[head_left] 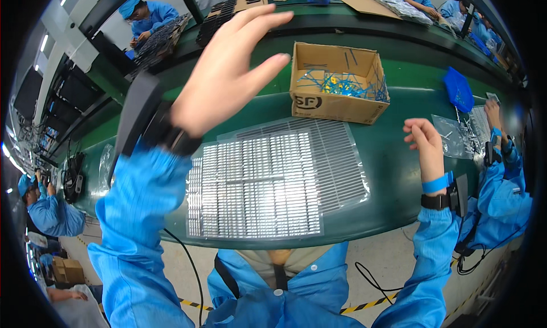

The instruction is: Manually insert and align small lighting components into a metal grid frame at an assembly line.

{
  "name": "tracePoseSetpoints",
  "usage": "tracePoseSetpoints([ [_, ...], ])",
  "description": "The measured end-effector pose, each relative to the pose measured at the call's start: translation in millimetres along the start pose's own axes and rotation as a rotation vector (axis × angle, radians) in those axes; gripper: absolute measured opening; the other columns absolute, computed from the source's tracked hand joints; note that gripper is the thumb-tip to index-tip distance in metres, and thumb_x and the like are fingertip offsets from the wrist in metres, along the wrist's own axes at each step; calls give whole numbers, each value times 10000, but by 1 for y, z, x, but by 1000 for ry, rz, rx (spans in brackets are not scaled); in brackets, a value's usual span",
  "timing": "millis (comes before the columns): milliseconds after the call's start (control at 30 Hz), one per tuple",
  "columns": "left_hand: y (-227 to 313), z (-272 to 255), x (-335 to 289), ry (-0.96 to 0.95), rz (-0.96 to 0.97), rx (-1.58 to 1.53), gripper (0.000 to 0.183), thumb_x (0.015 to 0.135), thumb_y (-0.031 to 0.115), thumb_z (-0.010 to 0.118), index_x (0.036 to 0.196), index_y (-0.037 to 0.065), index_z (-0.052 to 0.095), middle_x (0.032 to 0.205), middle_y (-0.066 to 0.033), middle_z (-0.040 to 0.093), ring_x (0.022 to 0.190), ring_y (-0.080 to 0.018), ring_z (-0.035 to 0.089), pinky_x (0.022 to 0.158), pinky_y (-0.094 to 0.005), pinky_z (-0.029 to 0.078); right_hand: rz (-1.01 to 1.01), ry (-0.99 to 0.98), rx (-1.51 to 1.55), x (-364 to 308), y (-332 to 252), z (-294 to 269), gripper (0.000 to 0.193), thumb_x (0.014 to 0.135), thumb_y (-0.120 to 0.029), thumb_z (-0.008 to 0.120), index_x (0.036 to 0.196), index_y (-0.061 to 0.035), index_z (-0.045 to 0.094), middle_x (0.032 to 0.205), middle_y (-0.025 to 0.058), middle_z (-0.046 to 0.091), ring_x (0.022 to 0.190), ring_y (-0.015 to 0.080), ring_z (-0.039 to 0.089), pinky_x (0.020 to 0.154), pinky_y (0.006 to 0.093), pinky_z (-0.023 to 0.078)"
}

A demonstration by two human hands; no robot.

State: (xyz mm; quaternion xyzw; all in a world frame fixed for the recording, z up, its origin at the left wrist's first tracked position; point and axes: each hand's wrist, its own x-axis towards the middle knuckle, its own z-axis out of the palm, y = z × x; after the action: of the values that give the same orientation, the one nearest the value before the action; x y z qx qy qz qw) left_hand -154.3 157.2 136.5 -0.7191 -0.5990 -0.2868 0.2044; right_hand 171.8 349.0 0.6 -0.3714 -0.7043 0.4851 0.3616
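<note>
Silvery sheets [245, 200] lie before the cardboard box [342, 109]. Left of it hangs our left hand [228, 68] (wide open); right of it, our right hand [428, 145], half open, loosely curled.

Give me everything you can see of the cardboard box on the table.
The cardboard box is brown, rectangular and open-topped, with a dark printed mark on its near wall. It stands upright on the green table, beyond the silvery strip sheets and turned slightly. Inside lies a loose tangle of thin blue strips with small yellow bits among them. The left hand is beside its left wall, with no clear contact; whether the sheets' far edge touches it is unclear.
</note>
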Motion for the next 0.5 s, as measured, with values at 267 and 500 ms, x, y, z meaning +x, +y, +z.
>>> tracePoseSetpoints([
  [267,75,-66,-162,-379,-378,-187,411,787,65,683,1197,77,648,1294,-143,588,1235,-319,536,1038,-422,412,38,-119,-190,-72,17,38,154,933,-118,583,1020,2,627,807,26,632,743,98,575,692,274,475],
  [500,132,-16,-239,-498,-486,-182,678,795,302,753,1391,128,482,1492,-188,357,1384,-408,328,1110,-553,277,66,13,-925,-71,-10,80,312,859,-318,666,916,-14,621,866,137,669,822,338,659,688,424,505],
])
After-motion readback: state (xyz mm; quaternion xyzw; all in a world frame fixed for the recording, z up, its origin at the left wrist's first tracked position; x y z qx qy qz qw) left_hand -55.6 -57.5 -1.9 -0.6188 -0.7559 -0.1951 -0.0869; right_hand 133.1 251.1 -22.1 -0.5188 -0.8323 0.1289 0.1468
